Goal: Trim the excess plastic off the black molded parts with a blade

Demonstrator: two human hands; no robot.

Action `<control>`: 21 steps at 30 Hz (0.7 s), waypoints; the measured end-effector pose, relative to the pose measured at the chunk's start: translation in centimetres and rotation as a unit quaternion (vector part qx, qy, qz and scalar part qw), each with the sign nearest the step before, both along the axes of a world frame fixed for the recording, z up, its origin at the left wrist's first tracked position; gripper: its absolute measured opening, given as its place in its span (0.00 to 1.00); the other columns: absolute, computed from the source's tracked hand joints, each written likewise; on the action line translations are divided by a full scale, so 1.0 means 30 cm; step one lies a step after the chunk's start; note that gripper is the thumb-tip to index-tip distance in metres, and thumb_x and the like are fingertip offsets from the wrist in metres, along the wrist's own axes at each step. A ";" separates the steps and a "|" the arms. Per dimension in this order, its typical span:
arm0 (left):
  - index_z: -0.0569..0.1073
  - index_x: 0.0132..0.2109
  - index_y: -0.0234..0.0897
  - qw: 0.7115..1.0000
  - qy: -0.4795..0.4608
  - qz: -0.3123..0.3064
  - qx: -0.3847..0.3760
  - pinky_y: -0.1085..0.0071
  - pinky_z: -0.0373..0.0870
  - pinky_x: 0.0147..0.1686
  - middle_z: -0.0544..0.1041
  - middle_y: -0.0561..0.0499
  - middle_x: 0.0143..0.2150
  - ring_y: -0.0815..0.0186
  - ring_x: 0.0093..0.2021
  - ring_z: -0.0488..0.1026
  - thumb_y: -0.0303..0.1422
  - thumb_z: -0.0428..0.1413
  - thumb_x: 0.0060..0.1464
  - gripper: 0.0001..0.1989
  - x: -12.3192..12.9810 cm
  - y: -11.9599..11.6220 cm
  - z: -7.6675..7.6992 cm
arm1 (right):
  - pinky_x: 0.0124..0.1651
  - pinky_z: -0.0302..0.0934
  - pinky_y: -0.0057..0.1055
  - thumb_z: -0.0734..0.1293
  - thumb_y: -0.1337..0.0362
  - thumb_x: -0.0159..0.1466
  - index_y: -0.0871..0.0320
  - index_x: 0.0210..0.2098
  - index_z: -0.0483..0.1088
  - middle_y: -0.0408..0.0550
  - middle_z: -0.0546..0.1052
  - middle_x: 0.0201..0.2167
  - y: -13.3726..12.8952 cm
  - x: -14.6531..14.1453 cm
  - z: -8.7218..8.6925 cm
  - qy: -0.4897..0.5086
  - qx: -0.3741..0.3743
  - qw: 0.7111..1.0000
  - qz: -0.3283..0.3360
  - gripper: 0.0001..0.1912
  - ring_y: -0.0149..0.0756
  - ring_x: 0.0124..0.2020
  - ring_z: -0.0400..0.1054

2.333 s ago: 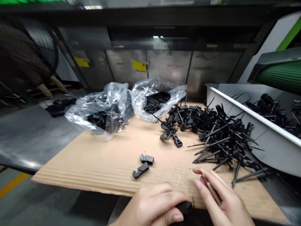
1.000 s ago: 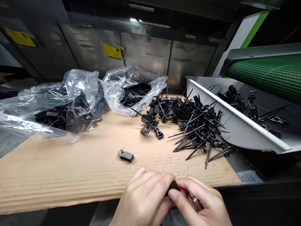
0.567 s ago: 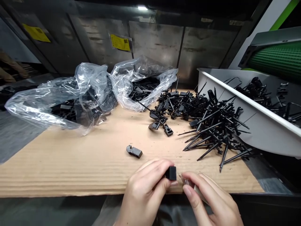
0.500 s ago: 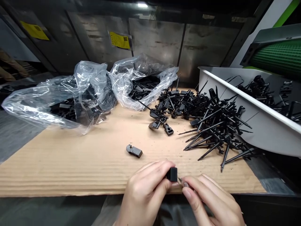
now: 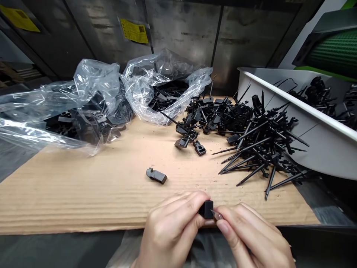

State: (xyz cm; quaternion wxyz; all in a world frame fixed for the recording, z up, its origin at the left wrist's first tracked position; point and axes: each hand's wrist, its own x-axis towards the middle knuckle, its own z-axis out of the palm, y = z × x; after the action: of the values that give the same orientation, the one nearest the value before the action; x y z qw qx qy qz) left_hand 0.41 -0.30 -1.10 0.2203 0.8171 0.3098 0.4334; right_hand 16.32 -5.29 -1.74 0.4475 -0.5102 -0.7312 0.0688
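Between its thumb and fingers, my left hand (image 5: 174, 227) holds a small black block (image 5: 208, 209) near the front edge of the cardboard. My right hand (image 5: 249, 234) pinches a small pointed blade (image 5: 216, 214), its tip at the block's right side. Most of the blade is hidden by the fingers. A loose dark clip part (image 5: 156, 175) lies on the cardboard (image 5: 92, 186) beyond my left hand. Farther back lies another black part (image 5: 199, 147), beside a heap of black parts (image 5: 251, 145) with long thin stems.
Two clear plastic bags (image 5: 97, 85) (image 5: 167, 70) of black parts stand at the back left and centre. A grey-white bin (image 5: 315, 145) with more black parts is on the right. Behind are metal panels (image 5: 184, 37) with yellow labels (image 5: 134, 31).
The view has tilted down slightly. The blade's tip has come closer to the black block and now appears to touch it. Both hands keep their grips.
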 end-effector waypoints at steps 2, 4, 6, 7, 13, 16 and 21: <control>0.71 0.43 0.32 1.000 -0.008 -0.010 -0.009 0.83 0.70 0.39 0.80 0.49 0.37 0.70 0.37 0.77 0.21 0.51 0.55 0.10 -0.003 -0.002 0.005 | 0.25 0.62 0.27 0.63 0.74 0.60 0.62 0.38 0.70 0.46 0.71 0.23 0.004 0.008 0.000 -0.007 -0.007 1.000 -0.010 0.08 0.32 0.24 0.66; 0.72 0.43 0.33 0.999 -0.015 -0.025 -0.019 0.82 0.71 0.36 0.80 0.50 0.36 0.69 0.35 0.78 0.22 0.52 0.56 0.09 -0.005 -0.002 0.011 | 0.28 0.63 0.27 0.62 0.73 0.61 0.62 0.38 0.70 0.47 0.73 0.25 0.010 0.025 0.005 -0.038 -0.001 0.998 -0.054 0.08 0.32 0.26 0.69; 0.72 0.44 0.34 0.999 -0.019 -0.028 -0.023 0.82 0.72 0.36 0.81 0.50 0.36 0.68 0.35 0.78 0.22 0.53 0.55 0.09 -0.006 -0.002 0.014 | 0.32 0.65 0.27 0.62 0.73 0.61 0.62 0.39 0.70 0.50 0.76 0.29 0.010 0.042 0.015 -0.073 0.010 0.993 -0.096 0.08 0.34 0.30 0.71; 0.72 0.44 0.34 0.999 -0.020 -0.023 -0.023 0.81 0.72 0.37 0.81 0.50 0.37 0.68 0.36 0.78 0.22 0.53 0.54 0.10 -0.005 -0.001 0.014 | 0.34 0.65 0.27 0.62 0.73 0.61 0.62 0.39 0.70 0.51 0.77 0.31 0.006 0.046 0.021 -0.082 0.014 0.991 -0.102 0.08 0.35 0.32 0.72; 0.73 0.41 0.35 1.000 -0.013 0.000 -0.018 0.79 0.73 0.32 0.81 0.51 0.34 0.67 0.33 0.78 0.21 0.52 0.54 0.09 0.006 -0.001 0.016 | 0.38 0.65 0.21 0.60 0.75 0.61 0.61 0.46 0.64 0.48 0.77 0.33 -0.030 0.031 0.041 -0.062 -0.003 0.998 -0.026 0.13 0.30 0.33 0.72; 0.73 0.40 0.35 1.000 0.001 -0.002 -0.015 0.80 0.73 0.31 0.81 0.51 0.33 0.67 0.32 0.78 0.23 0.52 0.55 0.08 0.002 0.000 0.023 | 0.29 0.63 0.18 0.57 0.74 0.63 0.57 0.38 0.65 0.42 0.73 0.26 -0.021 0.025 0.046 -0.018 -0.062 0.998 -0.009 0.09 0.26 0.25 0.70; 0.72 0.41 0.34 1.000 0.018 -0.006 0.003 0.80 0.73 0.35 0.81 0.49 0.35 0.67 0.35 0.78 0.26 0.51 0.57 0.07 -0.001 0.004 0.027 | 0.23 0.61 0.20 0.58 0.72 0.63 0.55 0.33 0.66 0.40 0.69 0.21 0.000 0.015 0.056 0.031 -0.087 0.996 -0.006 0.08 0.26 0.20 0.66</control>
State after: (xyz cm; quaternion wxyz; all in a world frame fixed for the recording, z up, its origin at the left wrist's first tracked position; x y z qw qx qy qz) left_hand 0.38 -0.17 -0.29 0.2152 0.8272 0.3073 0.4184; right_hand 16.77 -5.30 -0.06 0.4246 -0.5492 -0.7050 0.1450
